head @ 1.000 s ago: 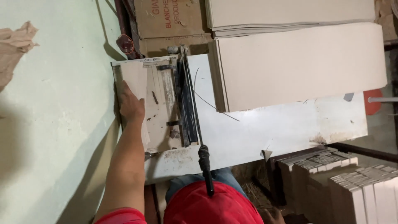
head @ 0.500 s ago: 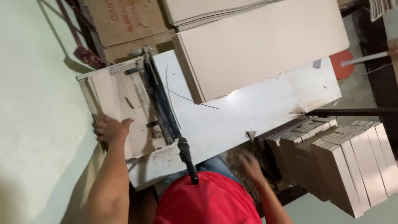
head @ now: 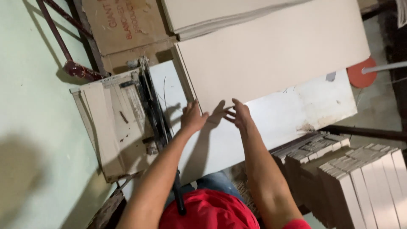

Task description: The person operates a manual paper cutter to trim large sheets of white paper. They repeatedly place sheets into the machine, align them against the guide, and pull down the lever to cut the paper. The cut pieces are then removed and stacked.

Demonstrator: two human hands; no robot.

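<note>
White tabletop (head: 271, 123) carries everything: the left hand (head: 193, 118) and right hand (head: 240, 114), fingers spread, touch the near edge of a beige board stack (head: 271, 51), gripping nothing. At nine o'clock of the left hand sits a lever paper cutter (head: 123, 123); at four o'clock of the right, cut card bundles (head: 360, 178).

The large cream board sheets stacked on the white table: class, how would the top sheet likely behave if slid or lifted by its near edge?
The top sheet lies flat on its stack and overhangs the white table, so it probably slides easily. It looks thin and very wide, so lifted at the near edge, where the left hand and right hand reach, it would likely sag.
</note>
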